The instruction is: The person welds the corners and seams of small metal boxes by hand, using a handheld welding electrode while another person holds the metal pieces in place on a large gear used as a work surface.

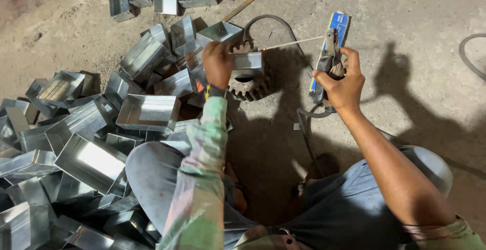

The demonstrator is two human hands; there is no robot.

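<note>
Galvanised sheet-metal box (pixel 248 61) gripped in our left hand (pixel 216 63) atop a toothed gear (pixel 250 85); our right hand (pixel 340 80) clasps the electrode holder (pixel 329 57), rod tip poised near the seam, ready to weld.

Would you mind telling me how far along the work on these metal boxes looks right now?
Done: cannot tell; the heap of metal boxes on the left shows no clear finished marks. In hand: the left hand steadies one metal box on a gear wheel, while the right hand holds a rod holder with its welding rod aimed at that box. Left: possibly the heap.
</note>
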